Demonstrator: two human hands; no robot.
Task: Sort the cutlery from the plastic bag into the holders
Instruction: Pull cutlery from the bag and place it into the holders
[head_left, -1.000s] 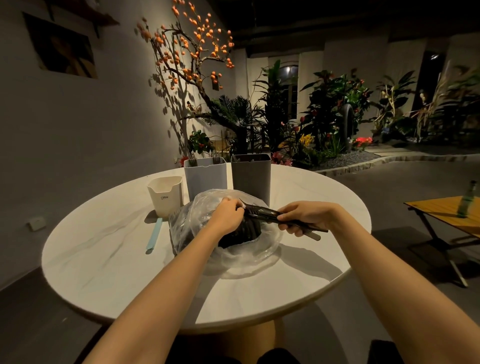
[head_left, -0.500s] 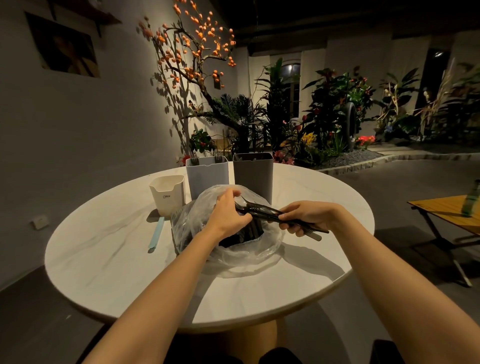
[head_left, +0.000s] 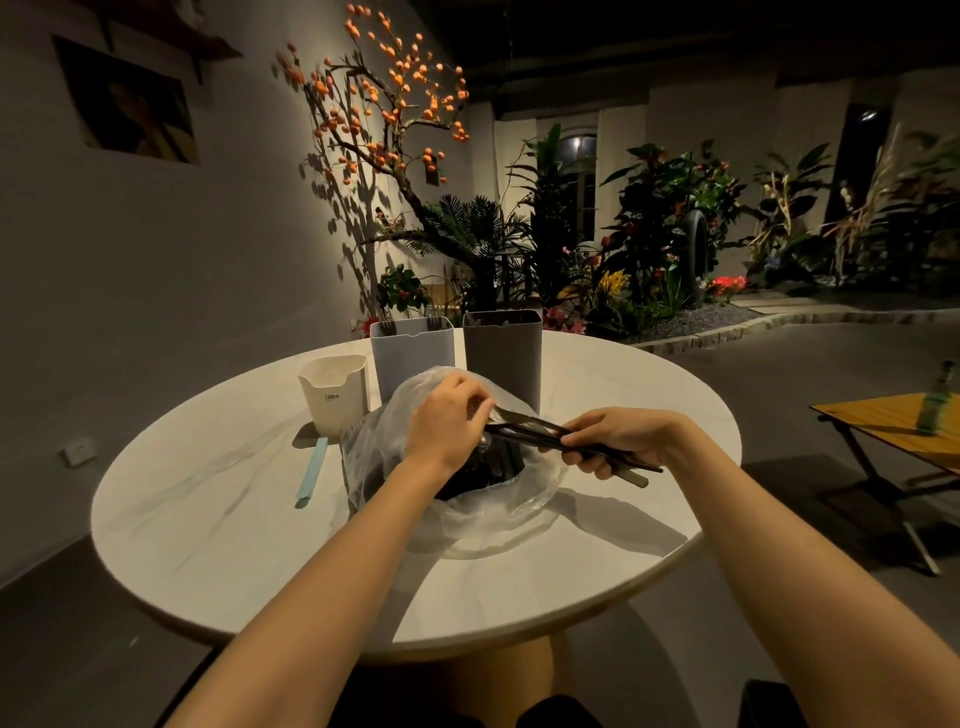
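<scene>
A clear plastic bag (head_left: 483, 512) lies open in the middle of the round white table (head_left: 218, 514), with dark cutlery heaped inside. My right hand (head_left: 618, 439) grips a bundle of black cutlery (head_left: 530, 431) by the handles, just above the bag's right side. My left hand (head_left: 447, 415) pinches the far ends of that bundle over the bag. Behind the bag stand a light blue-grey holder (head_left: 410, 351) with fork tips showing, a dark grey holder (head_left: 501, 353) and a small white holder (head_left: 335, 392).
A pale blue strip (head_left: 311, 475) lies flat on the table left of the bag. To the right, beyond the table, a low wooden side table (head_left: 883, 421) carries a green bottle (head_left: 937, 397). Plants fill the background.
My left hand rose from inside the bag to the far ends of the cutlery bundle. My right hand kept its grip in about the same place.
</scene>
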